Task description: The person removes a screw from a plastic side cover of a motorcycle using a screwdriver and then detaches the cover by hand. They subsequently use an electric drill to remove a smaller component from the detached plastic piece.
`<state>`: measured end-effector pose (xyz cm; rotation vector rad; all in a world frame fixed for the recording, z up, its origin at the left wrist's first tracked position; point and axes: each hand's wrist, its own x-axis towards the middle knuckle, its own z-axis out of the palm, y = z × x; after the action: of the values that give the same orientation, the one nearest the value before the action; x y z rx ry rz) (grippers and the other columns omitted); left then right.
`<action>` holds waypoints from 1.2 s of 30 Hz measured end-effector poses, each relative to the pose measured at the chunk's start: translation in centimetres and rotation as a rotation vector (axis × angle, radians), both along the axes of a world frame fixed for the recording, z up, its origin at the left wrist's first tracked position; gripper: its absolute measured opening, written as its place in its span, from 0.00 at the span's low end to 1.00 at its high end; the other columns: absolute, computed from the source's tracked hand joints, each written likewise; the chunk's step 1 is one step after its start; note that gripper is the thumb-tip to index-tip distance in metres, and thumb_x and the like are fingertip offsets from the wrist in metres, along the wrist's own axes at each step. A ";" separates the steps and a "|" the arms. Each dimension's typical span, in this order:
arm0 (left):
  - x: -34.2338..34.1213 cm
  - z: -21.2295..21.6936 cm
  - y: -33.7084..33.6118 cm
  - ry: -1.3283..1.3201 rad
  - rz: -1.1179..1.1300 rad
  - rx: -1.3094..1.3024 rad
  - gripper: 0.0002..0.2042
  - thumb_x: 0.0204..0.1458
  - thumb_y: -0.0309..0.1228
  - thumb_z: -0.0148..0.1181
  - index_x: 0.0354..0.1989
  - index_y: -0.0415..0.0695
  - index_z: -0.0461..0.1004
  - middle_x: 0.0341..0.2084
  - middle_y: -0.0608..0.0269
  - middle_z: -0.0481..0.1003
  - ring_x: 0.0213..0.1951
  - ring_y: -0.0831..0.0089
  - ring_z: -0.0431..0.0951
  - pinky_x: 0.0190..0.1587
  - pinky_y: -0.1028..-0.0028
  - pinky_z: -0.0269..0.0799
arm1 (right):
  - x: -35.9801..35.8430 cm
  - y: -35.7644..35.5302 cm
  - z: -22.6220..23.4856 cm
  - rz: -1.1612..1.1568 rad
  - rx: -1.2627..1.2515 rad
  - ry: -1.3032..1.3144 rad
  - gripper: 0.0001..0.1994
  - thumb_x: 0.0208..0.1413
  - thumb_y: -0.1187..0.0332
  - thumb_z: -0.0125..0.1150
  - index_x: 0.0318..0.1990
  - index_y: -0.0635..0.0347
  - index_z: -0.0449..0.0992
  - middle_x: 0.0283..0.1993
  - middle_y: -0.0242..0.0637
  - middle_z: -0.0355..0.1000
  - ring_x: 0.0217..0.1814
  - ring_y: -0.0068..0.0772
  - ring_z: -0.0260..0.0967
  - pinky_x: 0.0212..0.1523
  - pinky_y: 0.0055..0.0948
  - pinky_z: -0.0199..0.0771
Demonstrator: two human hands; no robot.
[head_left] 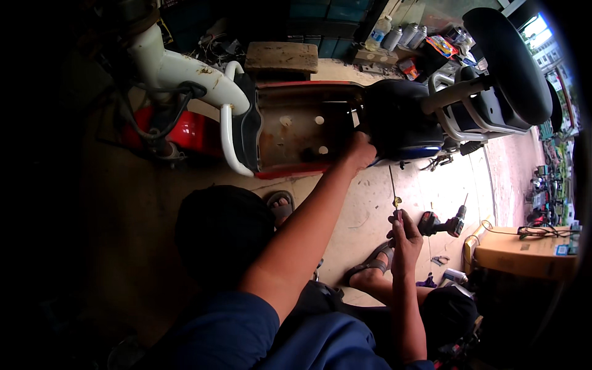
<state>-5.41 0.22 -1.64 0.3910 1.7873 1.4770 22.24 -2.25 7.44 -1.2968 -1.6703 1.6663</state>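
Note:
An electric scooter with its floorboard lifted off lies across my front, its rusty open footwell [287, 142] showing several round holes. My left hand [359, 151] reaches to the right end of this footwell, beside the black seat housing [398, 111]. Its fingers are curled and partly hidden, so whatever they hold cannot be made out. Below the housing, my right hand [405, 233] grips a long thin screwdriver [393, 185] by its handle, shaft pointing up toward the scooter's lower edge. A small yellow piece [397, 201] sits around the shaft near the handle.
A cordless drill [444, 223] and pliers [439, 260] lie on the floor to the right, near a cardboard box [524, 246]. Beyond the scooter stand a wooden stool [282, 57] and spray cans [404, 36]. The white front tube [197, 77] rises at left; a black backrest [512, 68] juts at right.

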 end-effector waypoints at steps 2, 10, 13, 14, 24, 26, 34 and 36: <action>-0.2 -0.5 0.0 0.045 0.008 -0.010 0.10 0.53 0.21 0.61 0.41 0.33 0.83 0.29 0.56 0.81 0.30 0.71 0.78 0.29 0.67 0.70 | -0.4 -0.3 0.1 0.003 -0.001 0.014 0.22 0.67 0.67 0.64 0.65 0.66 0.74 0.49 0.37 0.82 0.31 0.16 0.70 0.28 0.16 0.67; -0.6 -0.2 -1.1 0.095 -0.090 0.004 0.21 0.52 0.15 0.50 0.55 0.34 0.78 0.39 0.50 0.84 0.40 0.66 0.82 0.40 0.70 0.75 | -0.5 -1.0 0.3 0.045 0.029 0.031 0.23 0.67 0.68 0.64 0.66 0.66 0.73 0.50 0.38 0.82 0.31 0.16 0.71 0.28 0.16 0.67; 0.2 1.3 -1.1 -0.011 -0.110 0.049 0.31 0.49 0.12 0.45 0.66 0.35 0.70 0.47 0.47 0.83 0.48 0.64 0.82 0.47 0.72 0.76 | 0.1 -1.0 0.0 0.023 0.037 0.007 0.23 0.67 0.68 0.64 0.66 0.66 0.73 0.50 0.38 0.82 0.32 0.17 0.71 0.28 0.16 0.67; 0.5 2.7 -1.4 -0.067 -0.126 0.060 0.34 0.48 0.11 0.44 0.69 0.35 0.67 0.50 0.46 0.83 0.51 0.63 0.82 0.49 0.72 0.76 | 0.4 -0.8 0.0 0.013 0.039 -0.001 0.23 0.67 0.68 0.64 0.66 0.66 0.73 0.50 0.38 0.82 0.32 0.17 0.71 0.28 0.16 0.67; 0.5 0.9 -1.4 0.008 0.024 0.102 0.21 0.52 0.21 0.57 0.57 0.32 0.76 0.40 0.44 0.83 0.44 0.57 0.83 0.47 0.66 0.77 | -0.7 -1.4 0.4 0.035 0.021 0.007 0.23 0.66 0.71 0.63 0.67 0.68 0.72 0.51 0.41 0.81 0.33 0.18 0.71 0.29 0.17 0.68; 0.1 1.4 -1.6 0.077 -0.038 -0.002 0.20 0.53 0.18 0.53 0.55 0.31 0.76 0.36 0.46 0.83 0.38 0.62 0.82 0.41 0.68 0.76 | -0.8 -1.4 0.4 0.032 0.011 0.012 0.23 0.66 0.71 0.63 0.67 0.68 0.72 0.51 0.40 0.81 0.33 0.17 0.71 0.29 0.17 0.68; 1.2 2.0 -1.9 0.096 0.051 0.124 0.14 0.54 0.26 0.61 0.45 0.30 0.79 0.29 0.43 0.80 0.33 0.61 0.81 0.36 0.63 0.75 | -1.1 -1.4 0.2 0.036 0.010 0.019 0.23 0.66 0.70 0.64 0.67 0.68 0.72 0.51 0.38 0.81 0.33 0.17 0.70 0.29 0.17 0.68; 1.2 2.3 -1.9 0.058 0.020 0.092 0.15 0.54 0.26 0.61 0.48 0.30 0.79 0.31 0.42 0.81 0.33 0.61 0.82 0.36 0.64 0.75 | -1.0 -1.3 0.2 0.029 0.013 0.020 0.23 0.66 0.70 0.64 0.66 0.68 0.72 0.51 0.38 0.81 0.33 0.17 0.70 0.29 0.17 0.67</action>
<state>-4.20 -1.66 0.69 0.4680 1.7775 1.5802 21.22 -3.56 7.68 -1.2514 -1.6935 1.6773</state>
